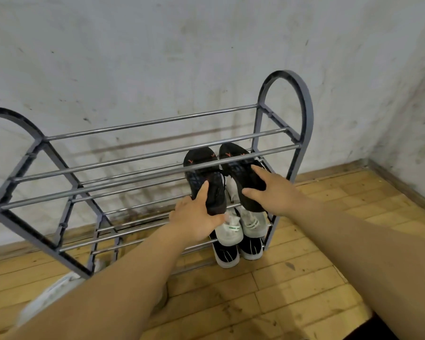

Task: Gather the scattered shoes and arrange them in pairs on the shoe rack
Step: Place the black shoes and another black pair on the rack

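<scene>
A grey shoe rack of thin round metal bars stood against a stained white plaster wall on a floor of worn yellow wooden boards. The rack had two flat end frames with arched tops, and smooth shiny bars ran between them in several levels. At its right end six shoes were visible, in three pairs one above the other. The upper pair was black: the left black shoe with a small orange mark and the right black shoe with the same mark lay side by side under the top level, and their dark faces, with a grid-like texture, were turned up. The left hand held the heel of the left shoe, with one finger straight along it and the thumb curled under. The right hand gripped the heel part of the right shoe between thumb and fingers. Below were two pale grey-white sneakers with a green stripe, and lowest two black shoes with white rubber toes.
</scene>
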